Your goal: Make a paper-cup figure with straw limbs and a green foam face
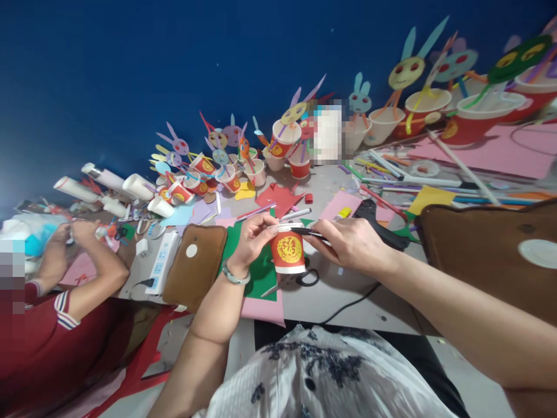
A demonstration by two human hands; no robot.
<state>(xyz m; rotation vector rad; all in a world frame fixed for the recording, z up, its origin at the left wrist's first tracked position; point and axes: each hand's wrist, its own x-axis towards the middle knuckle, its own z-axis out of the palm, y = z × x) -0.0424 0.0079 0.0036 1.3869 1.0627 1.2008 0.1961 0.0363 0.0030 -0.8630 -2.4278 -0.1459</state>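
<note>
We hold: one tapered, gold-printed paper cup (289, 249), left grip (256, 239) pinching; one slim black tool (310, 232), right grip (354, 242) clasping.

The tapered red-and-white paper cup (289, 249) looks smooth and faintly glossy; the flat green paper sheet (261, 269) looks matt.

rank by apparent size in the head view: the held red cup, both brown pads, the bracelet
1. Right-side brown pad, though cut off by the picture's edge
2. Left-side brown pad
3. Red cup
4. Bracelet

Nearness may enlarge the right pad, so true sizes are unsure.
</note>
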